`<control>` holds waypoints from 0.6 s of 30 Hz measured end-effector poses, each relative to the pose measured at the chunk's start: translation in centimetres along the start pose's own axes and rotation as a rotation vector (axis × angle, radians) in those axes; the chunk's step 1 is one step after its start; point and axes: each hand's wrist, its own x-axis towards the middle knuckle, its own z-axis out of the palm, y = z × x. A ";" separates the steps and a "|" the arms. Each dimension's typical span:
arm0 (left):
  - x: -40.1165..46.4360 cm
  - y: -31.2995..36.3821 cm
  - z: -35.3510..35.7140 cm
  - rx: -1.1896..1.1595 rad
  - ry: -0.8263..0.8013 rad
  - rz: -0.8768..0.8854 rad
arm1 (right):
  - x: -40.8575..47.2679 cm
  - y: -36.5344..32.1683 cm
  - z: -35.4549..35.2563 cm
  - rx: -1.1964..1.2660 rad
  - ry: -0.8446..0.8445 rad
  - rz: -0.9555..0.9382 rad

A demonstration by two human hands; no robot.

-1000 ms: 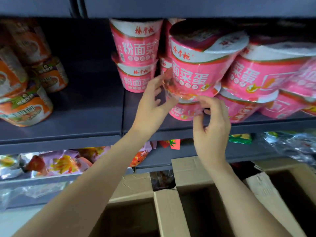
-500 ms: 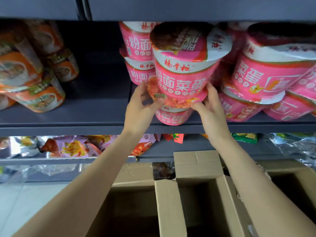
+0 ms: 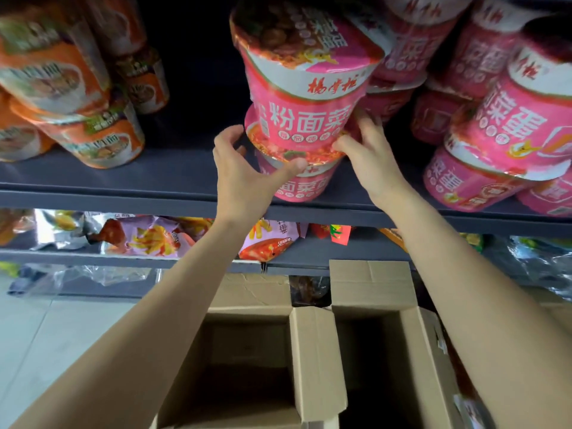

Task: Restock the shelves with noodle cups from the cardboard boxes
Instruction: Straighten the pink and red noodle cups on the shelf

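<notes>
A pink noodle cup (image 3: 306, 97) stands upright on top of another pink cup (image 3: 303, 187) near the front of the dark shelf (image 3: 123, 193). My left hand (image 3: 244, 178) holds the upper cup's base from the left, thumb under its front edge. On the right side of that base my right hand (image 3: 371, 162) grips with curled fingers. Below my arms stand two open cardboard boxes (image 3: 312, 351); their insides are dark and I see no cups in them.
More pink cups (image 3: 510, 125) are stacked to the right and behind. Orange noodle cups (image 3: 102, 137) lean at the shelf's left, with a bare stretch of shelf between. Snack bags (image 3: 148, 239) fill the lower shelf. Pale floor tiles (image 3: 37, 329) show at the left.
The pink cup went from tilted in the air to upright on the lower cup. Both hands slid down to its base, and my view moved closer to the shelf.
</notes>
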 end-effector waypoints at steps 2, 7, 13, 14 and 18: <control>-0.1 0.4 0.1 -0.005 -0.004 0.008 | -0.3 0.0 -0.3 -0.006 0.044 -0.013; 0.5 1.5 -0.9 -0.068 -0.063 0.112 | -0.7 -0.2 -0.9 0.107 0.036 -0.077; 1.0 1.5 -1.5 0.062 -0.074 0.150 | -0.4 0.6 -1.5 0.106 -0.116 -0.138; 0.9 1.5 -1.5 0.111 -0.073 0.156 | -0.3 0.8 -1.7 0.116 -0.126 -0.145; 0.2 1.6 -0.9 0.262 0.020 0.195 | 0.0 1.1 -2.3 0.096 -0.195 -0.201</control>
